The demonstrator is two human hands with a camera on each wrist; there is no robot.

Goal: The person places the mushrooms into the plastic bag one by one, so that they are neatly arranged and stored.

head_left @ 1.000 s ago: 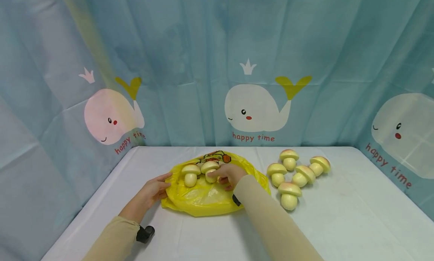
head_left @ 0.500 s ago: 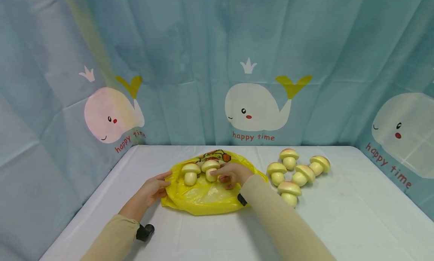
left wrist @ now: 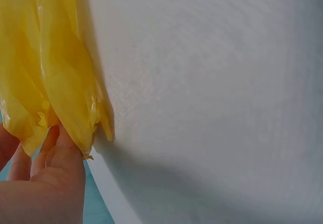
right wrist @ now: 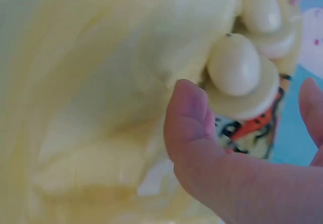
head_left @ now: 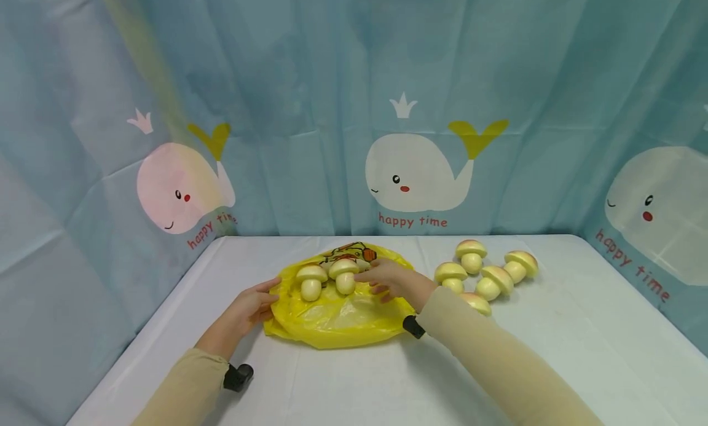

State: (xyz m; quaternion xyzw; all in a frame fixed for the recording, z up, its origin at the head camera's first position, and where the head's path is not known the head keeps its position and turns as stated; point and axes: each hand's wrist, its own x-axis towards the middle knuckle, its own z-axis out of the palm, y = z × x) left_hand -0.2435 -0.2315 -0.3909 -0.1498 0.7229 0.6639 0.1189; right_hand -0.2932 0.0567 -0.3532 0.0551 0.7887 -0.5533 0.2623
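A yellow plastic bag (head_left: 343, 337) lies spread on the table with its mouth widened. Two pale toy mushrooms stand side by side in it, a left mushroom (head_left: 311, 289) and a right mushroom (head_left: 345, 283). My left hand (head_left: 247, 312) holds the bag's left edge; in the left wrist view the yellow plastic (left wrist: 65, 82) partly hides its fingertips. Just right of the right mushroom is my right hand (head_left: 395, 280), holding nothing, its fingers loosely bent. In the right wrist view, its thumb and fingers are spread apart near the mushroom's stem (right wrist: 234, 67).
Several more toy mushrooms (head_left: 494, 283) are grouped on the white table (head_left: 570, 327) right of the bag. My right sleeve (head_left: 487, 346) partly covers the nearest of them. A blue whale-print curtain (head_left: 310, 186) surrounds the table's back and sides.
My right hand has let go of the right mushroom and drawn back to the right. That mushroom stays in the bag. The left hand keeps its place at the bag's edge.
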